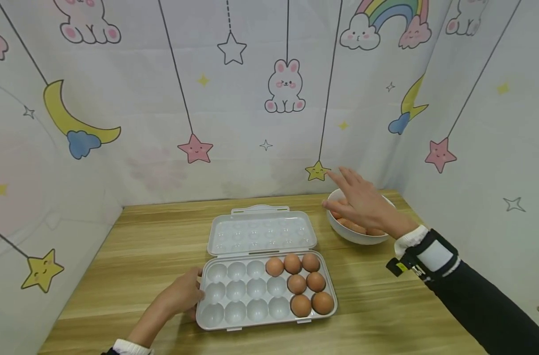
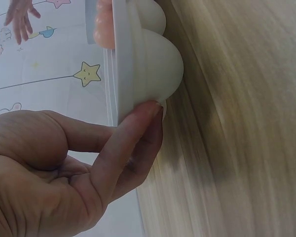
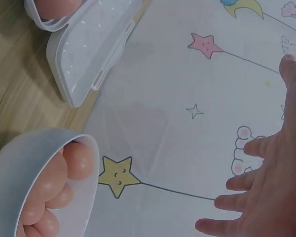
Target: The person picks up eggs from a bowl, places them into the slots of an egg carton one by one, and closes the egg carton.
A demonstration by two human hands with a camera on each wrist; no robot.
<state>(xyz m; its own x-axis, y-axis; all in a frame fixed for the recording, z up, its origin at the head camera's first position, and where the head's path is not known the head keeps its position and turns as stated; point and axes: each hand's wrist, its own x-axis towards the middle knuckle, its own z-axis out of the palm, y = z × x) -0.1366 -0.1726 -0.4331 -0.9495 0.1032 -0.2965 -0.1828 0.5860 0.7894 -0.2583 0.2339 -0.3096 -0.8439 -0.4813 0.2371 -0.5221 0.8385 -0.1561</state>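
A white plastic egg carton [image 1: 235, 291] lies on the table, its lid [image 1: 262, 234] folded back toward the wall. Brown eggs [image 1: 297, 284] fill cups on its right side: three in the back row, two in the middle, two in front. My left hand [image 1: 180, 293] pinches the carton's left edge; in the left wrist view thumb and fingers close on the rim beside a rounded cup. Over a white bowl [image 1: 362, 239] at the back right, my right hand [image 1: 362, 202] is raised, fingers spread and holding nothing. Several eggs [image 3: 52, 177] lie inside the bowl, partly hidden by this hand in the head view.
The wooden table [image 1: 154, 236] meets a white printed curtain [image 1: 247, 172] at its back, with more curtain at both sides. The bowl stands right of the carton's lid, a short gap between them. A camera strap [image 1: 433, 254] circles the right wrist.
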